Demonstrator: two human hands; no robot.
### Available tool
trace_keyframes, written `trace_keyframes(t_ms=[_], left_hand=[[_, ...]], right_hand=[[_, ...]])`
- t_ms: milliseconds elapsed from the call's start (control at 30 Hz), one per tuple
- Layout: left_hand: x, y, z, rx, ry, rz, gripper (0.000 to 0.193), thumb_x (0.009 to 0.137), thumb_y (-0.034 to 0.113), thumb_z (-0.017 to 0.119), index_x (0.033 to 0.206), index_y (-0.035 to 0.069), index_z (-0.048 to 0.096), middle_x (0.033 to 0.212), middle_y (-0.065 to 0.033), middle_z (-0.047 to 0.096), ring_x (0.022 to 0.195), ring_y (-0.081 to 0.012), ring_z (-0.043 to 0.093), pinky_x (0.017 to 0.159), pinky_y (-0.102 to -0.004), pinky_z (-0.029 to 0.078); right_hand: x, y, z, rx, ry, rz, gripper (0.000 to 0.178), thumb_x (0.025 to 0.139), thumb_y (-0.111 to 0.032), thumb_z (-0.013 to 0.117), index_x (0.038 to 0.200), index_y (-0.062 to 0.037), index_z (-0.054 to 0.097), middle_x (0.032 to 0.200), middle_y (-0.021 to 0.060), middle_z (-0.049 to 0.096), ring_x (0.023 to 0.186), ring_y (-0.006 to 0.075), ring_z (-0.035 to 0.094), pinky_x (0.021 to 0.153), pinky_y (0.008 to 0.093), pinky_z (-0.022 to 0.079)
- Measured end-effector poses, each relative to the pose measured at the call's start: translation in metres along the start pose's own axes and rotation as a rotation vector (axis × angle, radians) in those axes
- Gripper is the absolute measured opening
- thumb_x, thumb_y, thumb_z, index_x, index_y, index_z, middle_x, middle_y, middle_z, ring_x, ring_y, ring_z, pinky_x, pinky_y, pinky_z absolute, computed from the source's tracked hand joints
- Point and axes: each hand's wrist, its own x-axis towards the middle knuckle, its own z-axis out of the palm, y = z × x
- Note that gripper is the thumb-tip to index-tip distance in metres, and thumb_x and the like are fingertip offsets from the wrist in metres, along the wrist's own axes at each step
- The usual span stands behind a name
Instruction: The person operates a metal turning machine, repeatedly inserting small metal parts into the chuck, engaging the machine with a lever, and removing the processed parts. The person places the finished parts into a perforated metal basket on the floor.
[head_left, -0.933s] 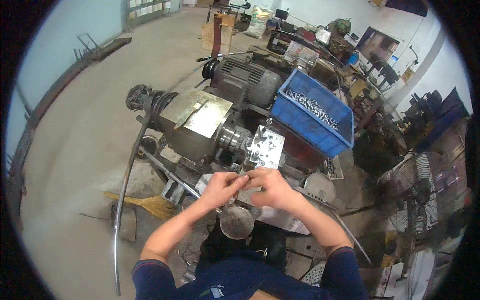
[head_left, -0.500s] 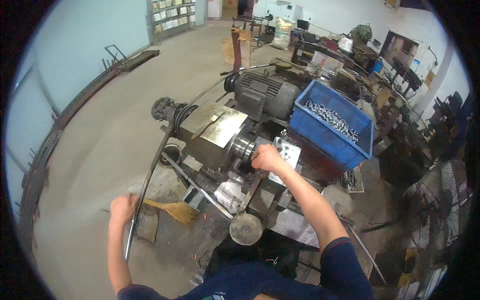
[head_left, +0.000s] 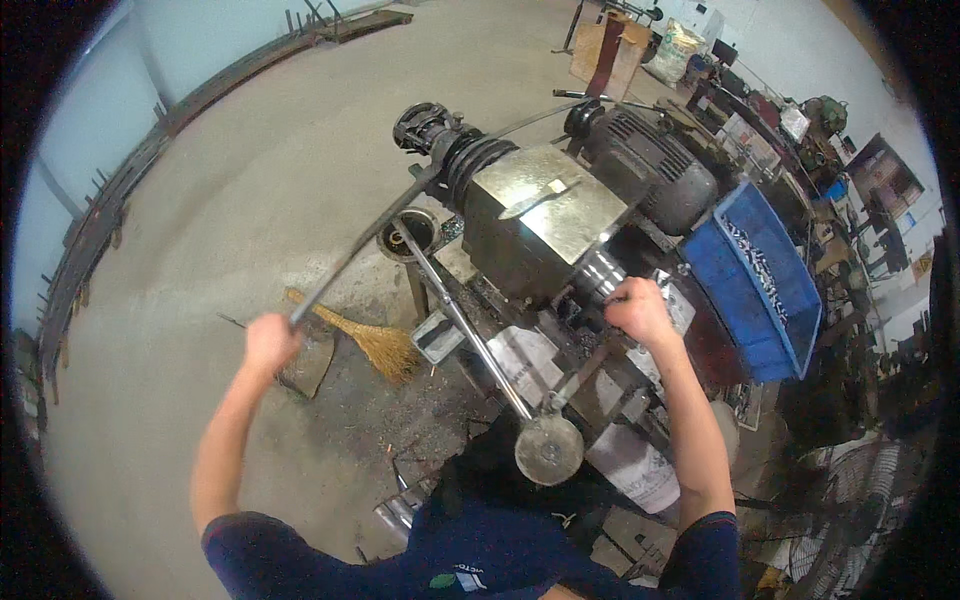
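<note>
My left hand is wrapped round the lower end of a long metal lever. The lever slants up across the rear of a machine housing with a shiny flat top. My right hand is closed right at the bright round spindle on the housing's near end; its curled fingers hide whatever they hold. A flat tool, maybe a scraper or brush, lies on the housing's top. Below, a polished steel rod runs toward a round metal disc.
A blue bin of small metal parts stands right of the machine, beside an electric motor. A straw broom and dustpan lie on the floor at left. A fan guard is at lower right.
My left hand has swung the lever's end up and forward. My right hand stays at the spindle. The whole view has shifted, moving the machine right in the picture.
</note>
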Motion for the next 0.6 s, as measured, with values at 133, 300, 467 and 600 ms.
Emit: trace_keyframes(t_ms=[133,300,467,600], left_hand=[[0.087,-0.094,0.008,0.151,0.291,0.113,0.009,0.068,0.015,0.058,0.075,0.008,0.059,0.067,-0.0131,0.061,0.065,-0.0291,0.061,0.059,-0.0418,0.047],[0.113,-0.096,0.005,0.207,0.251,0.096,0.013,0.07,0.013,0.056,0.082,0.008,0.058,0.069,-0.0135,0.062,0.066,-0.0305,0.061,0.062,-0.0411,0.048],[0.104,-0.034,0.008,-0.345,0.437,0.134,0.032,0.074,0.022,0.06,0.101,0.004,0.061,0.088,-0.0177,0.063,0.083,-0.035,0.06,0.075,-0.0425,0.048],[0.057,0.108,0.047,-0.998,0.485,0.076,0.029,0.073,0.017,0.064,0.095,0.0,0.06,0.086,-0.0179,0.063,0.075,-0.0292,0.062,0.068,-0.0379,0.048]], right_hand=[[0.007,-0.003,0.007,0.041,-0.018,0.106,0.017,0.054,-0.019,0.06,0.059,-0.0033,0.063,0.062,0.0204,0.057,0.06,0.0345,0.058,0.058,0.0391,0.047],[0.005,0.005,0.004,-0.048,-0.008,0.083,0.017,0.053,-0.02,0.058,0.058,-0.0056,0.064,0.062,0.0178,0.058,0.06,0.034,0.057,0.059,0.0404,0.048],[-0.019,-0.016,-0.008,-0.023,0.146,-0.001,0.024,0.052,-0.017,0.061,0.073,-0.0062,0.068,0.096,0.0172,0.061,0.088,0.0345,0.055,0.078,0.0395,0.046],[-0.085,-0.012,-0.043,0.045,0.408,-0.022,0.031,0.05,-0.009,0.063,0.08,-0.0051,0.065,0.11,0.016,0.056,0.096,0.034,0.051,0.078,0.0403,0.045]])
